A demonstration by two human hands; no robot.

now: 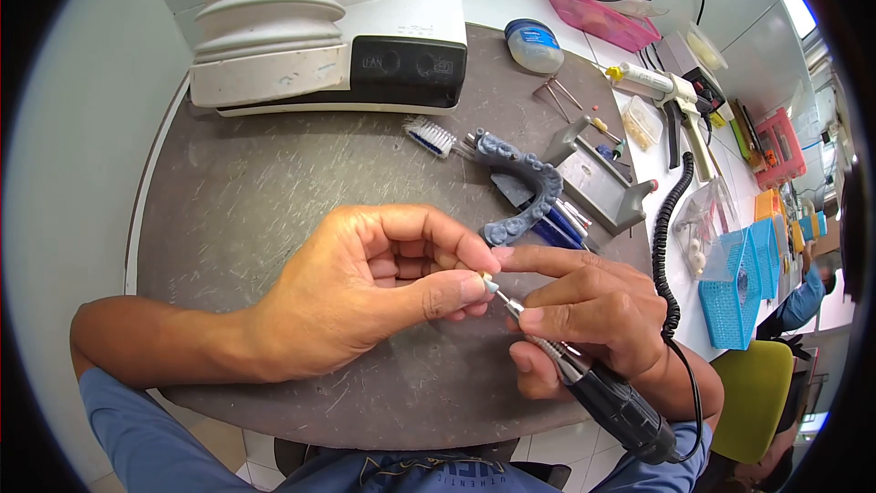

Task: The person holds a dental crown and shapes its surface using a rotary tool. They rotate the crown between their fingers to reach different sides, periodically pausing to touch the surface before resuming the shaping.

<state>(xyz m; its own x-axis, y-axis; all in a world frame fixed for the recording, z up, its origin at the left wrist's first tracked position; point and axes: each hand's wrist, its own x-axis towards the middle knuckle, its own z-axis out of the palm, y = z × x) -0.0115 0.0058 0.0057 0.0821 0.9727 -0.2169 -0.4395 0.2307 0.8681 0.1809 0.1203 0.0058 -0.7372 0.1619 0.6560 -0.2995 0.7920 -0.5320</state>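
Between the thumb and index finger of my left hand (392, 288) is a small, pale tooth-like piece (486, 277), mostly covered by the fingertips. My right hand (593, 315) is closed around a black and silver rotary handpiece (620, 402), held like a pen. Its thin tip, with a light-coloured bit, meets the small piece at my left fingertips. The index finger of my right hand reaches toward my left fingertips. Beyond both hands, a grey dental arch model (538, 178) rests on the dark work surface (274, 164).
A white suction unit (401, 18) with a ribbed hose (274, 0) stands at the back left. A brush (429, 135), metal holder (598, 178), lidded jar (535, 46), coiled cable (671, 256), dispensing gun (671, 91), pink basket (602, 14) and blue baskets (730, 297) surround the work area. Another person (803, 297) is at far right.
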